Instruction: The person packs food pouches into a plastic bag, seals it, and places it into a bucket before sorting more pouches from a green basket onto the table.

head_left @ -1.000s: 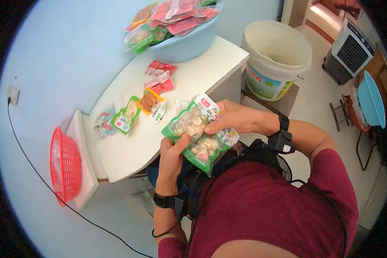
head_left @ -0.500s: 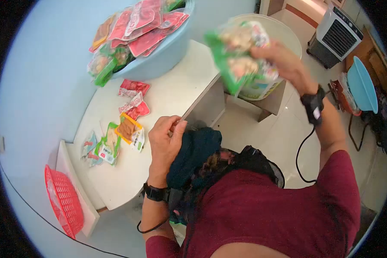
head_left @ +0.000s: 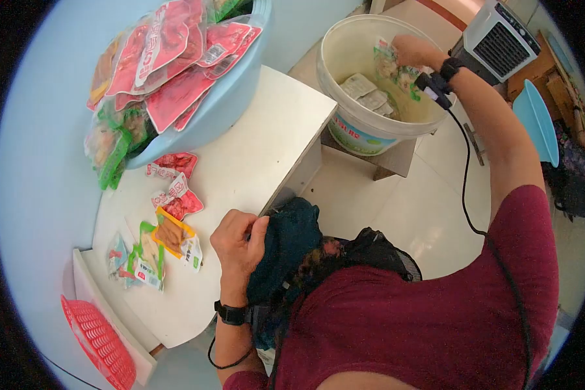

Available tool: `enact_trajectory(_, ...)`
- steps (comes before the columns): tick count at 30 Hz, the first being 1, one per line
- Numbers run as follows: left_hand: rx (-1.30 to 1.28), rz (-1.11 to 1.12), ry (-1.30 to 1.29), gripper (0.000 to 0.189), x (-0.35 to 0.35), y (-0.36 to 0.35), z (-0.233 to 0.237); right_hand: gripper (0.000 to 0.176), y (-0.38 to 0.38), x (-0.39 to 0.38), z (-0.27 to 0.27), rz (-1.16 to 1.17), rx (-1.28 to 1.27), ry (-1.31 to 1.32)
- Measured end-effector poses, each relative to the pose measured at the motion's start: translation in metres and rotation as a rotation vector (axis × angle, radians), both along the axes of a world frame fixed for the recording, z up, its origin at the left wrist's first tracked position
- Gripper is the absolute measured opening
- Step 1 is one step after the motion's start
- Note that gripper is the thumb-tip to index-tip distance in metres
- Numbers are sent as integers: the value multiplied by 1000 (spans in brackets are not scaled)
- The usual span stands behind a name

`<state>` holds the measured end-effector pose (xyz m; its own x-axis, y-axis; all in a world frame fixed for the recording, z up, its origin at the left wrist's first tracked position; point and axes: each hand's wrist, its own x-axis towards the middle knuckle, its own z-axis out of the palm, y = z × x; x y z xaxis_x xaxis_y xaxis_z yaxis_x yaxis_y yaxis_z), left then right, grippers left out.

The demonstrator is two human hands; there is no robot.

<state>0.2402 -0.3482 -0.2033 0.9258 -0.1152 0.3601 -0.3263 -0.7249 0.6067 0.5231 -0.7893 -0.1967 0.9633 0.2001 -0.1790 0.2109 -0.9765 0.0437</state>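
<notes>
Down inside the white plastic bucket [head_left: 331, 71], my right hand [head_left: 415, 53] is closed on clear snack packets [head_left: 387, 62] with green edges and pale pieces inside. Part of the packets is hidden by my fingers and the wrist strap. My left hand [head_left: 240, 239] rests by the front edge of the white table [head_left: 240, 169], its fingers curled into a loose fist. No object shows in it. Left of that hand lie a yellow-edged packet [head_left: 170, 233], a green-edged packet [head_left: 148, 260], a pale blue packet [head_left: 118, 260] and two red packets [head_left: 181, 198].
A light blue basin [head_left: 224, 107] heaped with red packets [head_left: 169, 78] stands at the table's back. Silvery packs [head_left: 367, 91] lie in the bucket, which sits on a low stool [head_left: 396, 159]. A red basket [head_left: 101, 338] is at lower left, an air cooler [head_left: 500, 42] at upper right.
My right hand has carried the green-edged packets from above the bucket's near side down into it. My left hand stays by the table edge. The view has shifted.
</notes>
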Motion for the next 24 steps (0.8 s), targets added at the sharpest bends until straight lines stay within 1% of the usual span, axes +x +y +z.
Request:
enact_trajectory(1, -13, 0, 6, 18, 0, 0, 0, 25, 4, 2, -7, 66, -30, -38)
enact_trajectory(2, -25, 2, 12, 19, 0, -1, 0, 22, 7, 3, -14, -59, -115, 51)
enact_trajectory(5, -18, -4, 9, 18, -1, -3, 0, 19, 2, 14, -58, 85, -167, 0)
enact_trajectory(7, -9, 1, 10, 18, -2, -3, 0, 19, -8, 22, -91, 140, -194, 46)
enact_trajectory(8, -6, 7, 14, 19, -1, -3, 1, 19, -6, 29, -98, 171, -209, 65)
enact_trajectory(11, 10, 18, 12, 20, 0, -2, 2, 18, 10, 25, -96, 152, -223, 123)
enact_trajectory(12, 19, 19, 14, 20, 0, -2, 2, 19, 2, 34, -108, 189, -257, 132)
enact_trajectory(15, 46, 20, 5, 21, 0, -3, 2, 18, -7, 48, -121, 252, -243, 131)
enact_trajectory(18, 66, 27, 8, 22, 1, -5, 4, 19, -18, 51, -127, 239, -209, 89)
enact_trajectory(21, 93, 29, 5, 23, 0, -7, 4, 15, -30, 50, -133, 340, -111, -89)
enact_trajectory(24, 116, 26, 6, 24, -1, -7, 5, 17, -30, 57, -131, 348, -244, 101)
